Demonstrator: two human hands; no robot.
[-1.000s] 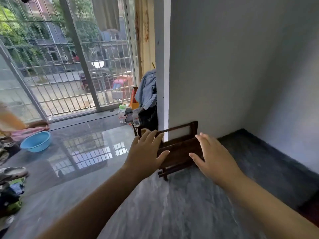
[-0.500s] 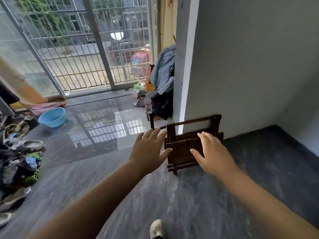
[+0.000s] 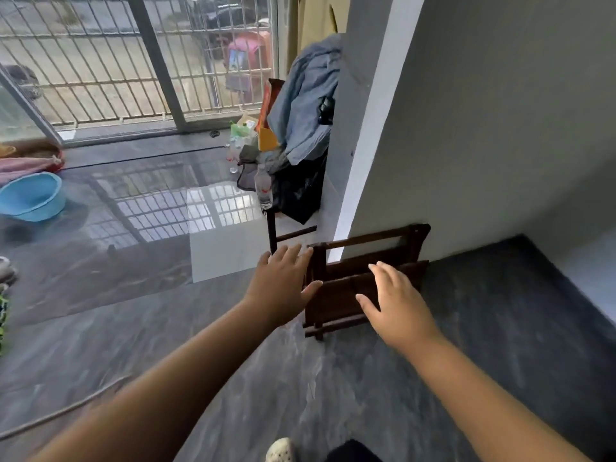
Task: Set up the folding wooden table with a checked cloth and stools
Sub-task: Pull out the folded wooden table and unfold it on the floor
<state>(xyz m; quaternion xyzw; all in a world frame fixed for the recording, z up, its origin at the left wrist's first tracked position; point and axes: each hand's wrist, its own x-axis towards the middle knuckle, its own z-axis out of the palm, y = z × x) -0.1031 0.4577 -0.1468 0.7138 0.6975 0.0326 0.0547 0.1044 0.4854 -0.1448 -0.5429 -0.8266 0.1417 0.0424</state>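
A dark brown folded wooden table (image 3: 346, 288) stands on edge on the grey floor, leaning against the grey wall. My left hand (image 3: 283, 288) reaches out with fingers apart, its fingertips near the folded frame's left post, holding nothing. My right hand (image 3: 396, 308) is stretched out in front of the folded frame's front panel, fingers spread and empty. Whether either hand touches the wood I cannot tell. No checked cloth is in view.
Behind the wall corner a dark stool or chair (image 3: 276, 228) carries a plastic bottle (image 3: 264, 191), a black bag and blue-grey clothes (image 3: 306, 101). A blue basin (image 3: 31, 196) sits at the left by the barred glass door (image 3: 133, 61). My shoe (image 3: 281, 451) shows at the bottom.
I have moved closer and the view has tilted down. Both hands stay outstretched and open, now lower and nearer the folded table. A shoe has come into view.
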